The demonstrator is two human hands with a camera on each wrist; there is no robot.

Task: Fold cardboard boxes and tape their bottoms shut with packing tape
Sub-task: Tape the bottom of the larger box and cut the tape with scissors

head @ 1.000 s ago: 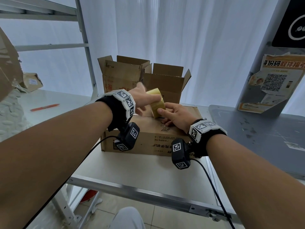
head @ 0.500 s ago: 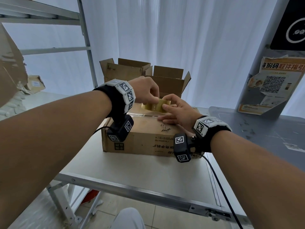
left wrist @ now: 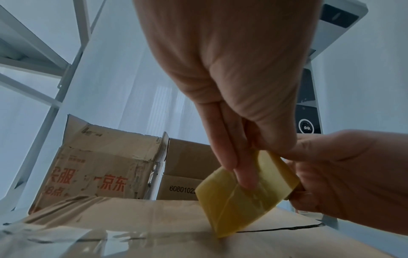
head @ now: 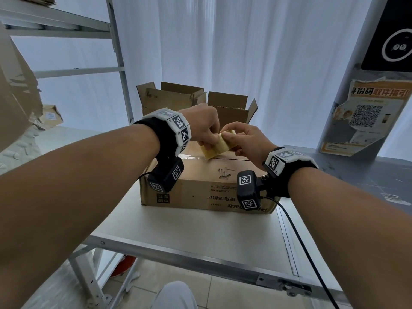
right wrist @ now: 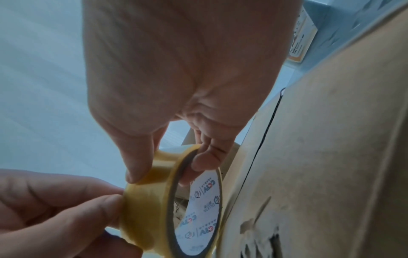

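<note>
Holding the tape roll between them just above the box, both hands are busy at the seam. The right hand grasps the roll with its thumb on the outer wrap and its fingers hooked into the core, as the right wrist view shows. The left hand pinches the yellowish wrap from the other side, fingertips pressed on the tape's face; whether it has a free end peeled up or is only picking for one I cannot tell.

Beneath the hands lies the cardboard box, flaps folded shut and its printing upside down toward the wearer, so the face being worked is probably its bottom. Under the left hand a glossy strip of clear tape already covers that stretch of the seam. Under the right hand the seam is a dark open slit with no tape over it. The roll's lower edge sits right where the strip stops and the bare slit starts.

My judgement: this box is folded and about half taped, and what remains is to carry tape across the right-hand stretch, press it down and break it off the roll.

Beyond the hands two more open boxes stand upright with top flaps raised; they look already done, though their bottoms are hidden. To the left of the left arm, torn cardboard hangs beside a shelf; whether it is stock to be folded is unclear.
</note>
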